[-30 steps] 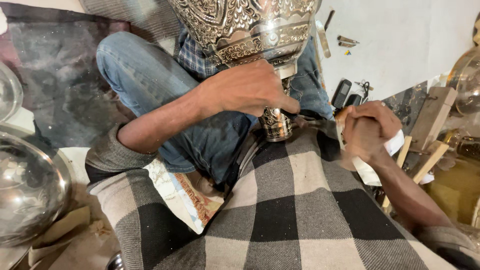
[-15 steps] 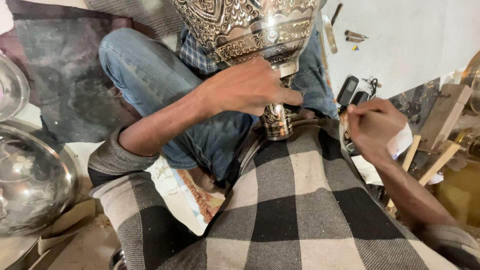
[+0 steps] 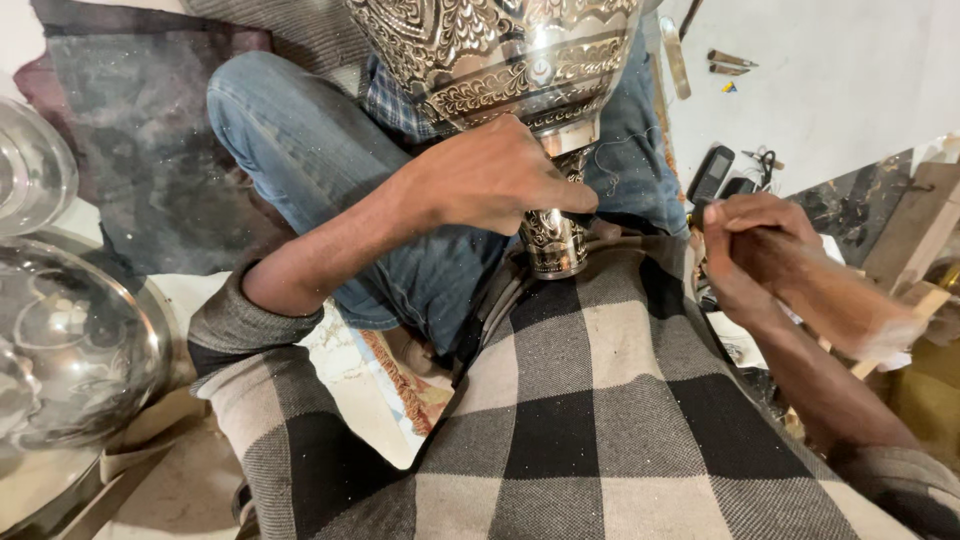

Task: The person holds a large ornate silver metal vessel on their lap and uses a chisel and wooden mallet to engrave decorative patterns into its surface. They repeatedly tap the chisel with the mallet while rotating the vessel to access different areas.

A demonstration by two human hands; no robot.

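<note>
A large engraved silver vessel (image 3: 490, 50) stands with its narrow ornate foot (image 3: 550, 245) on a black-and-white checked blanket (image 3: 600, 420) over my lap. My left hand (image 3: 500, 180) reaches in from the left and its fingers wrap the neck just under the bowl. My right hand (image 3: 750, 240) is closed in a fist to the right of the foot, apart from the vessel. It grips a wooden tool handle (image 3: 860, 320) that shows blurred, running down to the right.
A person in blue jeans (image 3: 300, 150) sits close behind the vessel. Shiny metal bowls (image 3: 70, 350) lie at the left. A phone (image 3: 710, 175) and small tools (image 3: 730, 62) lie on the white floor, and wooden pieces (image 3: 920, 230) stand at the right edge.
My right hand has shifted a little, and the wooden handle in it now shows, blurred by motion. My left hand keeps its hold on the vessel's neck.
</note>
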